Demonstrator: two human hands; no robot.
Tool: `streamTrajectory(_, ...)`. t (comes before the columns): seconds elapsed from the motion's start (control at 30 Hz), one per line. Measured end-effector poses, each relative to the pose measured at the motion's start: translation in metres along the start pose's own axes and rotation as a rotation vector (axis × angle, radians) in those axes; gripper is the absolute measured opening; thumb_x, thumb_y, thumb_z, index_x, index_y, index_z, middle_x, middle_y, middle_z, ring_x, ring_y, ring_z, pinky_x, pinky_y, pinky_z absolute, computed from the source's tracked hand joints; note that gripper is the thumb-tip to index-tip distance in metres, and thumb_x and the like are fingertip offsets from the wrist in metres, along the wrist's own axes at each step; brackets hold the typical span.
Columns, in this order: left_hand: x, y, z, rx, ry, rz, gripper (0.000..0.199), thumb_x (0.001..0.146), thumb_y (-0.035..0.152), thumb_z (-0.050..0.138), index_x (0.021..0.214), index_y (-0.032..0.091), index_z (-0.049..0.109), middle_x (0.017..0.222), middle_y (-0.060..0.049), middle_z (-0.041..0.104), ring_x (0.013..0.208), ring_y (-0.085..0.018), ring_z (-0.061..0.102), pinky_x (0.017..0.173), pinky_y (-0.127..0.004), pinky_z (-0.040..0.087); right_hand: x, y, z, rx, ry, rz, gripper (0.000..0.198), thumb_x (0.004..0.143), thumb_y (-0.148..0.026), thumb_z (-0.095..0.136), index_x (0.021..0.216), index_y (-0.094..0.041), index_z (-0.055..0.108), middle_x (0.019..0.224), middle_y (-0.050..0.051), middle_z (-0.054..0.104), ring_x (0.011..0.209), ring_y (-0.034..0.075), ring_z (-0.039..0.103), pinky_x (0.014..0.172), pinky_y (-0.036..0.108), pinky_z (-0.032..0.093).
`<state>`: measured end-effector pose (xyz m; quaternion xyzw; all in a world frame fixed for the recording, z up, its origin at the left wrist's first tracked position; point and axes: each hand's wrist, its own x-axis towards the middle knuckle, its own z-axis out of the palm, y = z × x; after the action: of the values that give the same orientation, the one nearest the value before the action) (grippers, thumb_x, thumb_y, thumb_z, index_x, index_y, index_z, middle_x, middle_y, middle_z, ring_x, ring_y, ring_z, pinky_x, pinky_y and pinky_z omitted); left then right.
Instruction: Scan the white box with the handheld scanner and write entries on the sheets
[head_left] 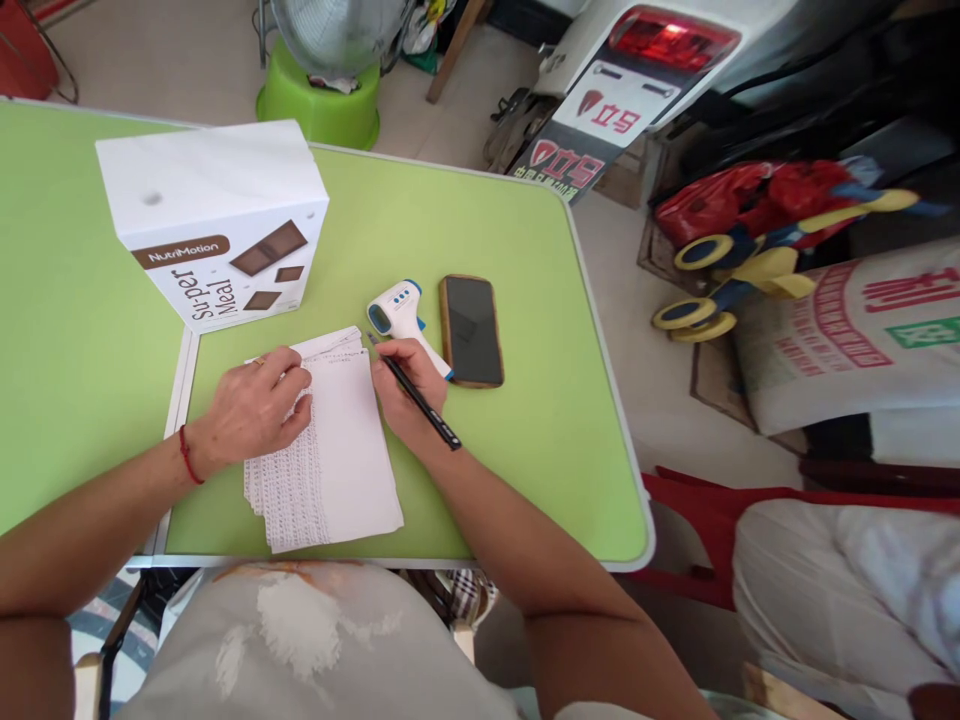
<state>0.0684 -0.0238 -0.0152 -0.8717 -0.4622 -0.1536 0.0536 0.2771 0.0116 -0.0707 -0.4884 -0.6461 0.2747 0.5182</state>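
A stack of paper sheets [360,450] lies on the green table, with handwriting along its left part and a short written line near the top. My left hand [259,405] rests on the upper left of the sheets, fingers loosely bent and slightly apart, gripping nothing visible. Between the fingers of my right hand [411,385] is a black pen [424,402], its tip near the top right corner of the paper. Just beyond that hand lies a white and blue infrared thermometer [401,312], its handle partly hidden. A smartphone [472,330] in a brown case lies to its right.
A white NutriMotion box [217,220] stands behind the paper on the green table [555,450]. A fan [337,35] sits on a green stool [322,105] beyond. To the right are a scooter's rear [637,70], a large printed sack [855,330] and a red chair [697,520].
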Motion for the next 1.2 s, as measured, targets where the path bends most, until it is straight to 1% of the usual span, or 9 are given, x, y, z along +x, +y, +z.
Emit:
streamTrajectory(0.07, 0.0, -0.003, 0.001, -0.007, 0.081, 0.039, 0.019, 0.089, 0.021, 0.043, 0.08, 0.015, 0.058, 0.088, -0.007, 0.063, 0.063, -0.015, 0.057, 0.049, -0.028, 0.041, -0.001, -0.001, -0.003, 0.038, 0.004, 0.047, 0.009, 0.078, -0.021, 0.055, 0.086, -0.022, 0.059, 0.074, -0.002, 0.06, 0.064, 0.012, 0.056, 0.061, 0.027, 0.046)
streamTrajectory(0.1, 0.0, -0.004, 0.002, -0.007, 0.085, 0.058, 0.02, 0.089, 0.022, 0.042, 0.079, 0.015, 0.058, 0.087, -0.006, 0.063, 0.062, -0.014, 0.057, 0.048, -0.027, 0.04, -0.001, -0.003, -0.003, 0.065, -0.007, 0.076, 0.009, 0.077, -0.021, 0.055, 0.085, -0.022, 0.058, 0.071, -0.003, 0.06, 0.06, 0.011, 0.055, 0.057, 0.026, 0.045)
streamTrajectory(0.2, -0.001, -0.002, 0.005, -0.015, 0.038, 0.119, 0.022, 0.091, 0.023, 0.041, 0.086, 0.016, 0.061, 0.095, -0.005, 0.066, 0.065, -0.014, 0.06, 0.05, -0.028, 0.042, -0.002, -0.01, 0.0, 0.112, -0.057, 0.148, 0.008, 0.073, -0.021, 0.056, 0.081, -0.021, 0.055, 0.065, -0.004, 0.06, 0.054, 0.01, 0.054, 0.051, 0.025, 0.044)
streamTrajectory(0.33, -0.004, 0.002, 0.009, -0.028, -0.004, 0.187, 0.025, 0.094, 0.026, 0.041, 0.089, 0.017, 0.064, 0.113, -0.004, 0.065, 0.07, -0.015, 0.063, 0.057, -0.029, 0.046, -0.001, -0.019, 0.008, 0.08, -0.088, 0.159, 0.002, 0.07, -0.021, 0.058, 0.07, -0.02, 0.057, 0.058, -0.004, 0.058, 0.051, 0.01, 0.051, 0.05, 0.025, 0.043)
streamTrajectory(0.43, -0.004, 0.004, 0.01, -0.013, -0.093, 0.182, 0.025, 0.094, 0.029, 0.043, 0.09, 0.016, 0.065, 0.121, -0.005, 0.062, 0.069, -0.016, 0.064, 0.056, -0.03, 0.046, 0.001, -0.02, 0.012, 0.068, -0.104, 0.143, 0.005, 0.07, -0.021, 0.058, 0.066, -0.02, 0.058, 0.058, -0.004, 0.058, 0.052, 0.009, 0.05, 0.051, 0.025, 0.043)
streamTrajectory(0.53, -0.004, 0.005, 0.01, 0.0, -0.182, 0.164, 0.024, 0.093, 0.03, 0.046, 0.092, 0.015, 0.064, 0.121, -0.006, 0.062, 0.07, -0.016, 0.064, 0.055, -0.03, 0.045, 0.001, -0.018, 0.015, 0.052, -0.139, 0.131, 0.005, 0.071, -0.021, 0.058, 0.067, -0.02, 0.059, 0.059, -0.004, 0.059, 0.055, 0.01, 0.051, 0.053, 0.025, 0.044)
streamTrajectory(0.63, -0.003, 0.006, 0.009, 0.0, -0.221, 0.145, 0.022, 0.093, 0.029, 0.047, 0.093, 0.015, 0.064, 0.122, -0.005, 0.062, 0.072, -0.017, 0.065, 0.054, -0.03, 0.044, 0.001, -0.017, 0.015, 0.038, -0.157, 0.12, 0.004, 0.071, -0.02, 0.058, 0.068, -0.02, 0.059, 0.06, -0.004, 0.059, 0.056, 0.01, 0.052, 0.054, 0.025, 0.044)
streamTrajectory(0.83, -0.002, 0.008, 0.008, -0.009, -0.26, 0.123, 0.022, 0.093, 0.029, 0.047, 0.093, 0.014, 0.064, 0.123, -0.008, 0.06, 0.073, -0.018, 0.065, 0.054, -0.031, 0.044, 0.0, -0.018, 0.015, -0.006, -0.171, 0.134, 0.005, 0.072, -0.02, 0.058, 0.067, -0.021, 0.059, 0.061, -0.004, 0.06, 0.057, 0.011, 0.053, 0.056, 0.026, 0.045)
streamTrajectory(1.2, -0.002, 0.009, 0.007, -0.023, -0.25, 0.119, 0.021, 0.092, 0.026, 0.048, 0.093, 0.014, 0.064, 0.121, -0.007, 0.062, 0.074, -0.018, 0.065, 0.053, -0.031, 0.045, 0.002, -0.022, 0.012, -0.043, -0.173, 0.165, 0.006, 0.072, -0.021, 0.057, 0.066, -0.021, 0.056, 0.06, -0.004, 0.059, 0.057, 0.011, 0.052, 0.057, 0.026, 0.045)
